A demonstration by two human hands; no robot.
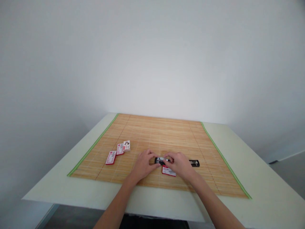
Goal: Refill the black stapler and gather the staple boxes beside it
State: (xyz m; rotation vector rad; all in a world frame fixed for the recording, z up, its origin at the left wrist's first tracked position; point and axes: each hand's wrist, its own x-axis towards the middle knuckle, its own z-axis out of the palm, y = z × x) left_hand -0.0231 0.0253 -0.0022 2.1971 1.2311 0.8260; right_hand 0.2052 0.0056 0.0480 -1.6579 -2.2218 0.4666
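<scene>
A person sits or stands close up to the white table (59,187), both bare forearms stretched over its near edge. A slatted mat (157,130) with green side edges covers much of the top, and on its near half, a little right of the middle, lies the black stapler (159,161). The left hand (155,160) has its left end between thumb and forefinger. The right hand (165,158) is bent over the middle, thumb and finger drawn close together at the metal part; I can't tell whether they pinch something small. A black end with metal in it shows past the right hand, which hides how the two parts join. Just on the near side of the stapler, below the right hand, a red and white box (169,171) lies flat. Off to the left, three more boxes (120,149) run in a slanting row, the far two touching.
</scene>
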